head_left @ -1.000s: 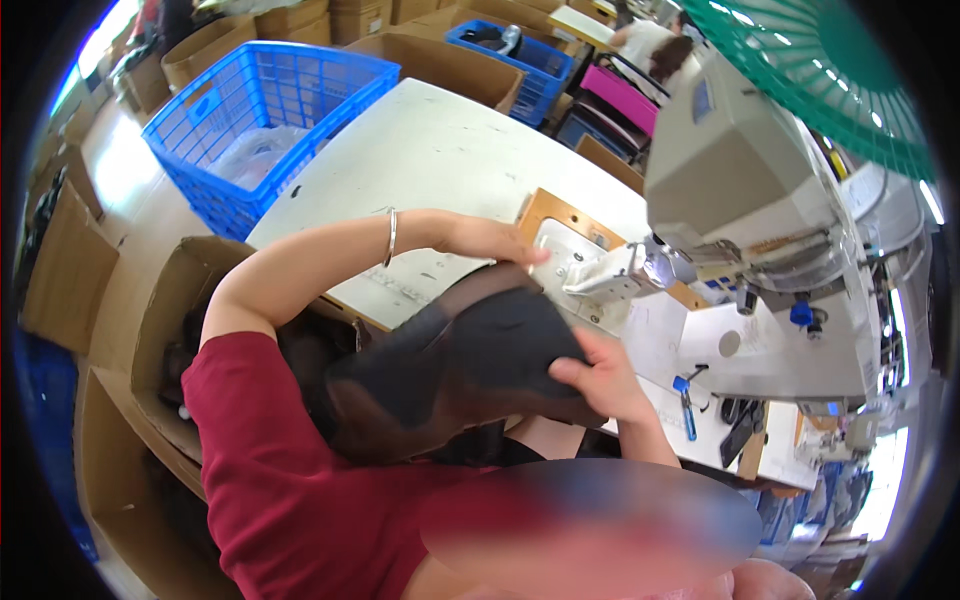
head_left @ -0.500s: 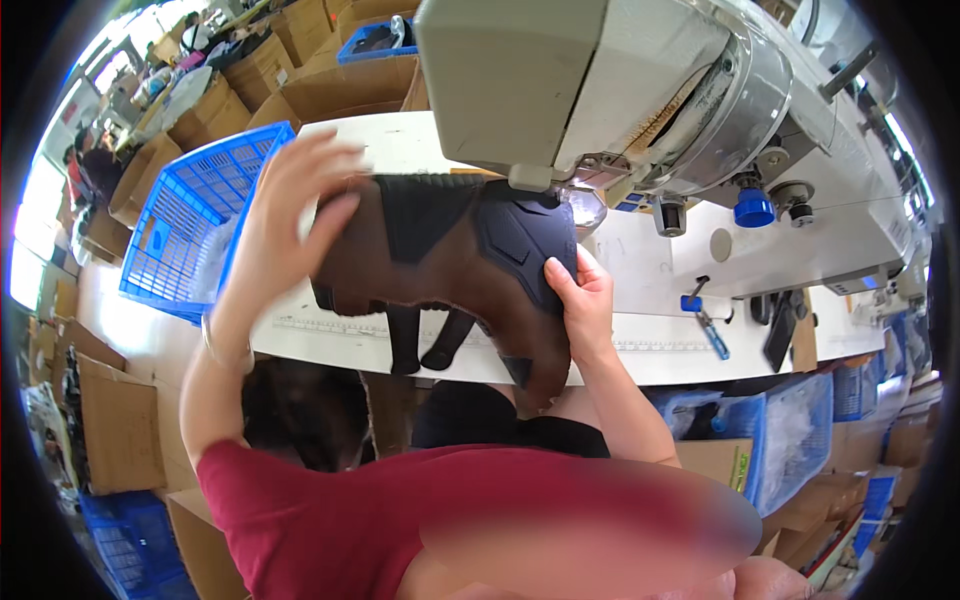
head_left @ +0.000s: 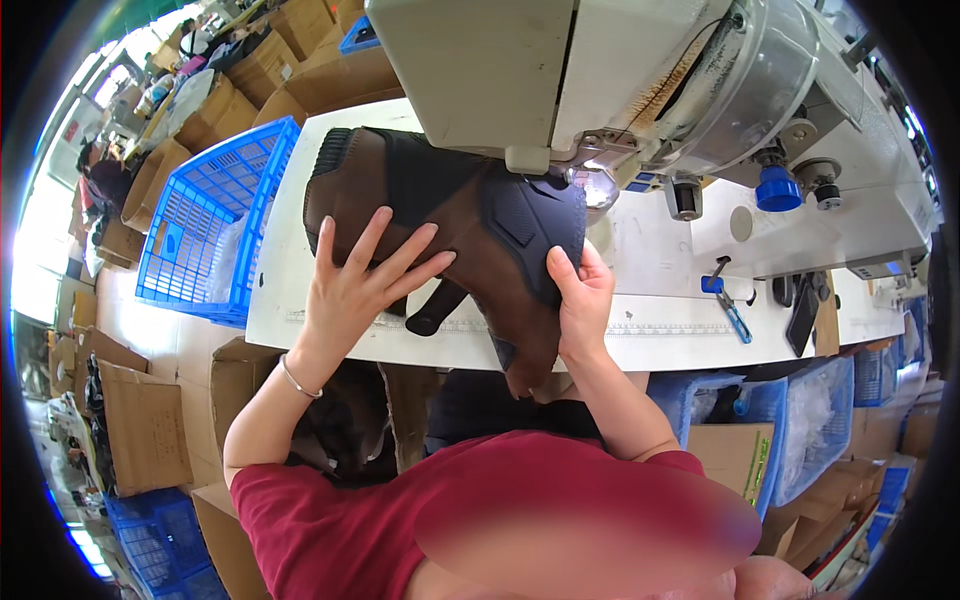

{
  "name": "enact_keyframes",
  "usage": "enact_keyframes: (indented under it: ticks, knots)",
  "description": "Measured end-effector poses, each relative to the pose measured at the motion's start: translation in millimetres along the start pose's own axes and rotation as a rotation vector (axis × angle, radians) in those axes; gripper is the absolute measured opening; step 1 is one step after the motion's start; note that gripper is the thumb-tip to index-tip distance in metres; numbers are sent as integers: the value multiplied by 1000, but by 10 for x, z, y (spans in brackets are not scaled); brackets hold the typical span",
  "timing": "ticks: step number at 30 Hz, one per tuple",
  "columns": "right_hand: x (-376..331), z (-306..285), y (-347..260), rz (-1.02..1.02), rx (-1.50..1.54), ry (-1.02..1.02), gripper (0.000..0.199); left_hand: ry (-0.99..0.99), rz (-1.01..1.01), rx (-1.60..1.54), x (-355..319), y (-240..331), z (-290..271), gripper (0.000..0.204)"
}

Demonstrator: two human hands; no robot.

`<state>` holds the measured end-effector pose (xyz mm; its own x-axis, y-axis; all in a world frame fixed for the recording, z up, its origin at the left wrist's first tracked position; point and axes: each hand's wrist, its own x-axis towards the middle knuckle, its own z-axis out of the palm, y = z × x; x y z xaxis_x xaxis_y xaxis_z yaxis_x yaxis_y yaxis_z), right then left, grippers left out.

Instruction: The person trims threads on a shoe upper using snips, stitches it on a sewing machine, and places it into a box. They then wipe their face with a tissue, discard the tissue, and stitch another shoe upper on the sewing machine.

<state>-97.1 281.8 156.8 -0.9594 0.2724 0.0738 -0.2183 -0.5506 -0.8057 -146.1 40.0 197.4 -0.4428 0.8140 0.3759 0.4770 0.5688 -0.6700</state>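
A brown boot upper (head_left: 465, 250) with black panels lies across the white table, its one edge beneath the head of the sewing machine (head_left: 480, 80). My left hand (head_left: 355, 285) rests on its brown part, fingers spread and stretched out. At the right edge, just below the machine's lit sewing area, my right hand (head_left: 585, 300) pinches the boot upper, thumb on top and the other fingers partly hidden. A black strap-like piece (head_left: 437, 308) sticks out toward me from under the boot upper. The needle itself cannot be made out.
Left of the table stands a blue plastic crate (head_left: 215, 220). A blue-handled tool (head_left: 735, 312) and a dark flat object (head_left: 803, 318) lie on the table (head_left: 660, 345) at right. Blue bins (head_left: 835, 430) and a cardboard box (head_left: 730, 455) stand below its right side.
My left hand, raised over the boot upper's far left part before, has come down and nearer to me, onto its brown part. The right hand keeps its hold.
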Motion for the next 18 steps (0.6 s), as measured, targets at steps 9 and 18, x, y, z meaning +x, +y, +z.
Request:
enact_keyframes:
  ticks: [9,18]
  knots:
    - [-92,7,-18,-5,11,50,27,110,57,-60,159,-148,-157,58]
    - [-80,35,24,-22,-3,45,27,153,41,-156,186,-169,-67,53]
